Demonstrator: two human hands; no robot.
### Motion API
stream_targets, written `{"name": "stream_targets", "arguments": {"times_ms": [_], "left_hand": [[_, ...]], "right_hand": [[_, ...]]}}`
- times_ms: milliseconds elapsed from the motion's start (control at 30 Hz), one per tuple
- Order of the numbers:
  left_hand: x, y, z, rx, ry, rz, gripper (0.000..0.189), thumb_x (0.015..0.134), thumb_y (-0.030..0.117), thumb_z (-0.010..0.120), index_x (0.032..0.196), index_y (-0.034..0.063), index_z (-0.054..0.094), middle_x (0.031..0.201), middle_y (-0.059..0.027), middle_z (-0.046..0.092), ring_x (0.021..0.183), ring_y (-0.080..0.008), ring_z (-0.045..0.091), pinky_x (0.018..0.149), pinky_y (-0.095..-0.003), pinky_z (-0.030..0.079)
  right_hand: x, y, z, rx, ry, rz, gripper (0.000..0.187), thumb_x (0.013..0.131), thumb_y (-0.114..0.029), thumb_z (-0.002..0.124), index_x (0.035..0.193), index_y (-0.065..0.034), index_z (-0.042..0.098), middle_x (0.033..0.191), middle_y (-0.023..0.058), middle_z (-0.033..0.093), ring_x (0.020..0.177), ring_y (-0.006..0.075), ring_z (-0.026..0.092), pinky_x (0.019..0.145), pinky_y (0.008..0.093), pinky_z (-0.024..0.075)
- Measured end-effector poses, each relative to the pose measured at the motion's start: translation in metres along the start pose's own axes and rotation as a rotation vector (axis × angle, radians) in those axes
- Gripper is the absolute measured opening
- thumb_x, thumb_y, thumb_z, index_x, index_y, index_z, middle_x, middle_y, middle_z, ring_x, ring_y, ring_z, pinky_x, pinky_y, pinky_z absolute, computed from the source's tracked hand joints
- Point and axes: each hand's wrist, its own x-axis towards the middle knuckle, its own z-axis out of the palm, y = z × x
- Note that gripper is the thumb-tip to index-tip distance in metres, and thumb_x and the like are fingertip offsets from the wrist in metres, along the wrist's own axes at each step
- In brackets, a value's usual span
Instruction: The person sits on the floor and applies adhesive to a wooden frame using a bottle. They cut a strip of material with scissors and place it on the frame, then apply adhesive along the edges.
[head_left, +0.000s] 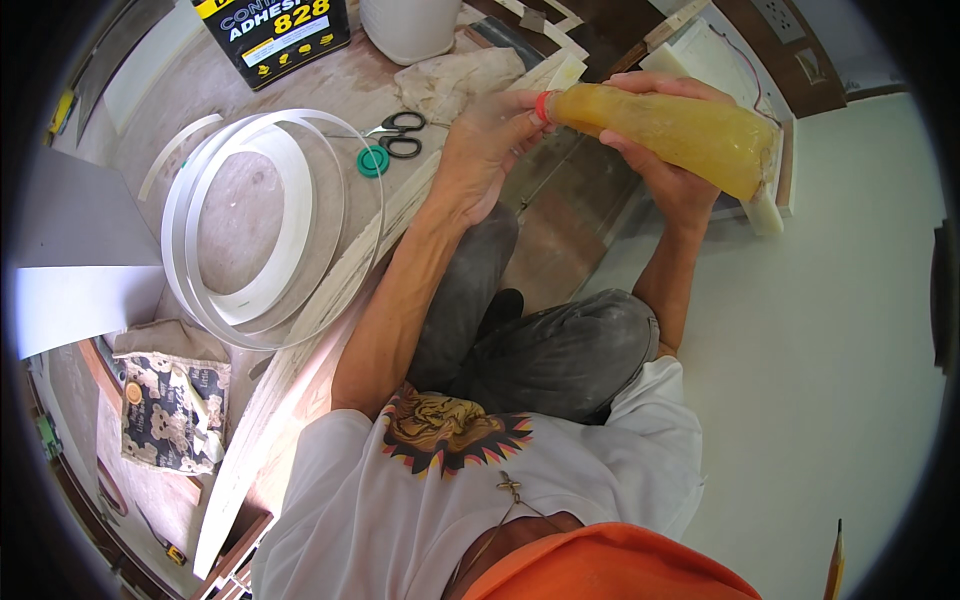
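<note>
A yellow, glue-smeared bottle (682, 139) is tilted in front of me, its neck to the left and its wide base to the right. My right hand (664, 169) wraps around its body, thumb on the near side and fingers over the far side. At the neck, the fingers of my left hand (480, 150) pinch the red cap or ring (543, 107). Whether the red piece is loose or still tight on the neck cannot be made out. Just beyond the neck lies a pale, yellow-stained strip end (568, 73).
On the worktop to the left lie a coil of white edging strip (180, 225), black-handled scissors (401, 144), a green round lid (373, 161) and a crumpled cloth (457, 79). Behind stand a black adhesive can (277, 37) and a white container (411, 30). A patterned pouch (172, 405) sits nearer me.
</note>
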Motion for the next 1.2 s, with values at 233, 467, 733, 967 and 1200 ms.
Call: {"name": "stream_targets", "arguments": {"times_ms": [233, 467, 733, 967, 1200], "left_hand": [[-0.001, 0.002, 0.000, -0.084, -0.007, 0.002, 0.026, 0.098, 0.013, 0.070, 0.119, -0.0028, 0.069, 0.109, -0.0073, 0.072, 0.099, -0.0143, 0.065, 0.088, -0.0276, 0.051], [0.000, 0.003, -0.004, -0.048, 0.013, -0.001, 0.026, 0.097, 0.012, 0.070, 0.118, -0.0034, 0.070, 0.108, -0.0079, 0.072, 0.100, -0.0147, 0.066, 0.089, -0.0278, 0.052], [0.003, 0.003, -0.005, 0.050, 0.056, 0.036, 0.025, 0.097, 0.010, 0.072, 0.120, 0.0010, 0.066, 0.107, -0.0037, 0.071, 0.093, -0.0095, 0.067, 0.085, -0.0229, 0.054], [0.003, 0.004, -0.003, 0.176, 0.124, 0.097, 0.027, 0.094, 0.009, 0.074, 0.118, -0.0006, 0.067, 0.103, -0.0051, 0.071, 0.090, -0.0111, 0.067, 0.080, -0.0221, 0.052], [-0.002, 0.019, -0.013, 0.405, 0.220, 0.214, 0.025, 0.092, 0.010, 0.074, 0.112, -0.0029, 0.070, 0.095, -0.0081, 0.073, 0.085, -0.0127, 0.069, 0.079, -0.0262, 0.054]], "right_hand": [[0.000, 0.000, -0.004, -0.041, -0.014, -0.005, 0.037, 0.071, -0.009, 0.094, 0.102, -0.0015, 0.074, 0.108, 0.0084, 0.073, 0.097, 0.0217, 0.069, 0.082, 0.0334, 0.0552], [0.001, -0.003, -0.008, -0.087, -0.157, -0.071, 0.066, 0.076, 0.004, 0.088, 0.129, -0.0004, 0.049, 0.117, 0.0220, 0.070, 0.105, 0.0286, 0.072, 0.091, 0.0372, 0.0595], [0.006, -0.011, -0.009, -0.262, -0.230, -0.106, 0.059, 0.076, 0.000, 0.090, 0.124, -0.0006, 0.055, 0.115, 0.0179, 0.072, 0.103, 0.0243, 0.071, 0.088, 0.0338, 0.0590], [-0.004, -0.007, -0.006, -0.087, -0.141, 0.084, 0.044, 0.076, -0.004, 0.091, 0.112, 0.0012, 0.067, 0.113, 0.0100, 0.073, 0.101, 0.0204, 0.069, 0.084, 0.0297, 0.0552], [0.002, -0.007, -0.008, -0.137, -0.288, 0.164, 0.042, 0.080, -0.005, 0.087, 0.116, 0.0010, 0.067, 0.111, 0.0110, 0.072, 0.102, 0.0188, 0.068, 0.087, 0.0310, 0.0548]]}}
